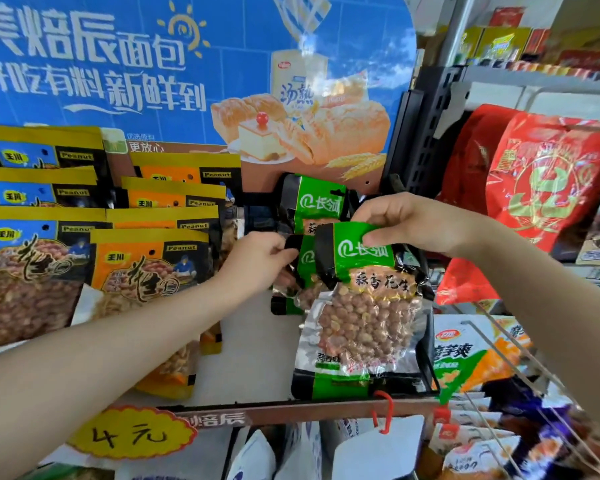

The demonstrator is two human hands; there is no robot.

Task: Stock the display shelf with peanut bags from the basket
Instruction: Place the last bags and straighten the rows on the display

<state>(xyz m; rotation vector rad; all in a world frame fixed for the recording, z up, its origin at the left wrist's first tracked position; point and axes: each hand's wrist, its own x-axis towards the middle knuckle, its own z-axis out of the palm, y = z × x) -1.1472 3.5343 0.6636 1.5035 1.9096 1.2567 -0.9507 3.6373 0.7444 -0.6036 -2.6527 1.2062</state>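
Note:
My right hand point(409, 223) pinches the green top edge of a clear peanut bag with a green label point(364, 306), holding it upright at the front of the display shelf point(291, 408). Just behind it stands a second green peanut bag point(303, 268), and my left hand point(257, 261) grips its black top-left corner. A third green bag point(312, 202) stands further back against the board. The basket is out of view.
Rows of blue and orange peanut bags point(142, 271) fill the shelf's left side. A blue bread poster point(187, 71) backs the shelf. Red snack bags point(548, 181) hang at right, wire hooks point(520, 368) with snack packs jut out lower right, and a yellow price tag point(132, 433) sits below.

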